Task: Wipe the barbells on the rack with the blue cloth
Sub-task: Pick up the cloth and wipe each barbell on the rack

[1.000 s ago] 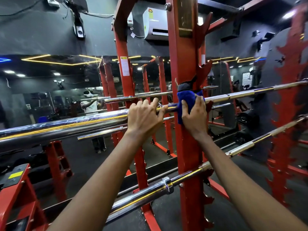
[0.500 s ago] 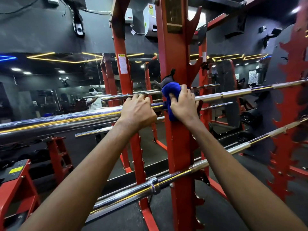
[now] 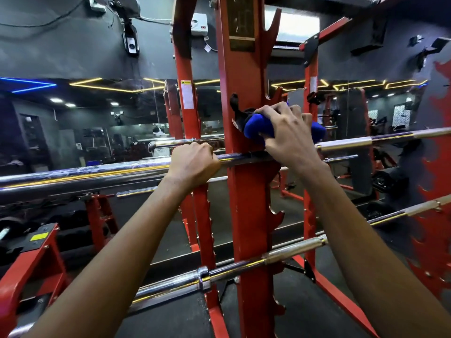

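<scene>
Both bare forearms extended forward and upward. The left hand (image 3: 194,164) was closed in a fist, knuckles uppermost, wrist nearly straight. The right hand (image 3: 289,136) sat higher and farther right, back of hand facing the camera, its fingers (image 3: 273,111) curled downward in a grip, wrist slightly bent.

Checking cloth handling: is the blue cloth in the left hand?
No, the right hand grips the blue cloth, while the left hand is closed bare around the upper chrome barbell.
</scene>
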Available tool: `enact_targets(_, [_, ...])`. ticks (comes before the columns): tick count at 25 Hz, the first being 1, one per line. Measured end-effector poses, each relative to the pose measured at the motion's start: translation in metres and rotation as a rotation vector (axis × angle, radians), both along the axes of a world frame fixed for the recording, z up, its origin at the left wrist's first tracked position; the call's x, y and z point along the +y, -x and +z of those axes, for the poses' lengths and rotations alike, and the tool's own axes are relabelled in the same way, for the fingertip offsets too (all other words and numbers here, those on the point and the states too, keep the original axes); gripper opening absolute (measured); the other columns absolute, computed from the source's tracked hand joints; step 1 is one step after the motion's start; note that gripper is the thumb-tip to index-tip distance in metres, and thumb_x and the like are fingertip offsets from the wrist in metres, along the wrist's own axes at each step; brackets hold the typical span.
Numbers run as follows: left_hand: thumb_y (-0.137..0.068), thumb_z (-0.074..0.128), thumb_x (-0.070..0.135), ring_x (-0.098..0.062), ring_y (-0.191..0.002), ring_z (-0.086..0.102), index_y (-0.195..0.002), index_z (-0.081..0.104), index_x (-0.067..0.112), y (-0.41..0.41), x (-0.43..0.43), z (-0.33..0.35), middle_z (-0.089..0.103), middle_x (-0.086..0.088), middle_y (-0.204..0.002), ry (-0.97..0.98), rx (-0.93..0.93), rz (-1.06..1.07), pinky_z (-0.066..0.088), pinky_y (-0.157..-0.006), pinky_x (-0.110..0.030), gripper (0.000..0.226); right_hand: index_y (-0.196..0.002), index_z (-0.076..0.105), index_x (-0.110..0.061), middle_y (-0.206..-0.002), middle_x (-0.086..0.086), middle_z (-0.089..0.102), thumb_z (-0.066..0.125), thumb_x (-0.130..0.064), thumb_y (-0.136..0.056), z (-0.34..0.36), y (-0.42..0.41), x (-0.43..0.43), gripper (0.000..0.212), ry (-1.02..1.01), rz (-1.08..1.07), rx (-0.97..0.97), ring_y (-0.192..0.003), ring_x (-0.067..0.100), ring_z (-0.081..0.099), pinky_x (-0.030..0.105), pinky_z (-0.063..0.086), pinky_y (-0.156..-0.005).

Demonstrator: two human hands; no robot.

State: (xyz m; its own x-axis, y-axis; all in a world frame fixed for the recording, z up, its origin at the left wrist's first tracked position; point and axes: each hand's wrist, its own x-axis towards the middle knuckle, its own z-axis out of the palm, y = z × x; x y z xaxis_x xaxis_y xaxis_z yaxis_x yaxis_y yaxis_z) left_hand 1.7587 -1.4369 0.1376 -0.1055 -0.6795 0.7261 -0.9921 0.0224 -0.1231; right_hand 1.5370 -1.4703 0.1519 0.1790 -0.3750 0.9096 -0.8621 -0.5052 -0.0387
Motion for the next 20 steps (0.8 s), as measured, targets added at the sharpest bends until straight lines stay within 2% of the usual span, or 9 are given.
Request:
enact_targets(2, [-0.082, 0.032, 0.030, -0.023, -0.054, 0.049, -0.069, 0.061, 0.015, -0.003, -0.004, -0.012, 0.060, -0.006, -0.061, 0.098, -0.072, 0.029, 0.038, -0.056, -0.032, 0.035, -0.133, 0.058, -0.037, -0.129, -0.005, 0.057, 0.067, -0.018, -0.085, -0.002, 0.003, -0.005, 0.052, -0.041, 0.094, 0.136, -0.118, 0.025, 0.048, 0.045, 0.031, -0.097])
enact_targets(5, [-0.082, 0.038, 0.026, -0.020, -0.048, 0.038, -0.068, 0.064, 0.015, -0.004, -0.004, -0.019, 0.059, -0.007, -0.055, 0.200, -0.131, 0.047, 0.028, -0.054, -0.031, 0.032, -0.139, 0.053, -0.036, -0.136, -0.007, 0.055, 0.065, -0.025, -0.088, -0.019, -0.007, -0.021, 0.054, -0.241, 0.244, 0.279, -0.125, 0.023, 0.048, 0.047, 0.030, -0.103])
enact_targets(8, [-0.084, 0.037, 0.027, -0.022, -0.051, 0.040, -0.069, 0.063, 0.015, -0.003, -0.004, -0.018, 0.062, -0.008, -0.058, 0.221, -0.092, 0.034, 0.028, -0.058, -0.032, 0.033, -0.144, 0.049, -0.036, -0.138, -0.008, 0.055, 0.064, -0.032, -0.090, -0.027, 0.001, -0.032, 0.057, -0.311, 0.300, 0.235, -0.127, 0.023, 0.050, 0.050, 0.034, -0.107])
enact_targets(10, [-0.093, 0.030, 0.037, -0.025, -0.056, 0.048, -0.071, 0.062, 0.018, -0.002, -0.007, -0.018, 0.064, -0.010, -0.064, 0.190, -0.063, 0.051, 0.035, -0.062, -0.034, 0.042, -0.140, 0.052, -0.036, -0.130, -0.006, 0.059, 0.064, -0.030, -0.089, -0.026, 0.012, -0.036, 0.053, -0.313, 0.308, 0.179, -0.122, 0.024, 0.056, 0.051, 0.042, -0.102])
enact_targets(13, [-0.103, 0.020, 0.058, -0.028, -0.067, 0.063, -0.077, 0.064, 0.020, -0.001, -0.009, -0.021, 0.067, -0.010, -0.068, 0.149, -0.149, 0.126, 0.040, -0.076, -0.039, 0.064, -0.132, 0.057, -0.034, -0.118, -0.003, 0.063, 0.064, -0.023, -0.090, -0.024, 0.025, -0.039, 0.043, -0.367, 0.416, 0.083, -0.112, 0.025, 0.060, 0.051, 0.049, -0.095])
enact_targets(15, [-0.104, 0.020, 0.061, -0.030, -0.082, 0.068, -0.084, 0.066, 0.017, 0.001, -0.009, -0.019, 0.071, -0.012, -0.076, 0.082, -0.191, 0.182, 0.039, -0.092, -0.042, 0.067, -0.131, 0.058, -0.032, -0.117, 0.002, 0.063, 0.063, -0.013, -0.089, -0.024, 0.030, -0.041, 0.046, -0.366, 0.478, 0.014, -0.110, 0.026, 0.061, 0.051, 0.051, -0.094])
enact_targets(17, [-0.106, 0.026, 0.053, -0.032, -0.101, 0.065, -0.094, 0.064, 0.014, 0.009, -0.009, -0.016, 0.072, -0.014, -0.095, 0.045, -0.170, 0.189, 0.032, -0.107, -0.046, 0.056, -0.134, 0.058, -0.028, -0.117, 0.006, 0.060, 0.059, -0.002, -0.085, -0.021, 0.041, -0.042, 0.055, -0.260, 0.459, -0.151, -0.111, 0.028, 0.059, 0.049, 0.051, -0.095])
enact_targets(19, [-0.105, 0.040, 0.035, -0.034, -0.106, 0.060, -0.106, 0.058, 0.011, 0.028, -0.011, -0.017, 0.066, -0.014, -0.108, 0.078, -0.125, 0.092, 0.036, -0.102, -0.044, 0.030, -0.136, 0.059, -0.026, -0.121, 0.007, 0.058, 0.058, 0.002, -0.082, -0.020, 0.056, -0.048, 0.061, -0.151, 0.372, -0.206, -0.115, 0.030, 0.054, 0.049, 0.047, -0.101])
enact_targets(20, [-0.102, 0.045, 0.027, -0.035, -0.104, 0.060, -0.109, 0.056, 0.010, 0.039, -0.014, -0.019, 0.063, -0.014, -0.109, 0.095, -0.076, 0.025, 0.041, -0.094, -0.043, 0.022, -0.136, 0.059, -0.027, -0.125, 0.007, 0.057, 0.061, 0.001, -0.082, -0.022, 0.062, -0.053, 0.061, -0.156, 0.336, -0.146, -0.118, 0.031, 0.052, 0.048, 0.042, -0.105])
